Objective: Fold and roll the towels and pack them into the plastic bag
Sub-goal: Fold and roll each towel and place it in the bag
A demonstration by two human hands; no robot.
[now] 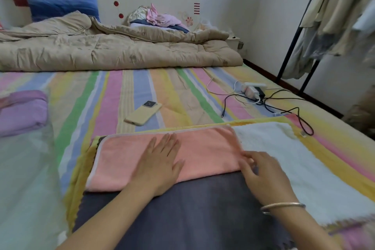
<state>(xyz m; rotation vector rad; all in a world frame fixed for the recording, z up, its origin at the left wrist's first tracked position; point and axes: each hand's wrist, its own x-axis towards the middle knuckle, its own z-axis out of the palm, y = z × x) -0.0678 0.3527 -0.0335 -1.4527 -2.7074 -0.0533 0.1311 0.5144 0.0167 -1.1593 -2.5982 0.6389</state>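
A folded pink towel (203,148) lies across a dark grey towel (182,213), with a white towel (294,158) and a yellow towel edge (79,178) under them on the striped bed. My left hand (160,160) lies flat on the middle of the pink towel, fingers straight. My right hand (261,170) is at the pink towel's right end, fingertips curled at its edge. A rolled purple towel (22,111) sits inside the clear plastic bag (26,168) at the left.
A phone in a yellow case (144,112) lies on the striped sheet (105,97) beyond the towels. A power strip with cables (253,91) sits at the right. A beige quilt (121,48) fills the far bed. A clothes rack (334,16) stands right.
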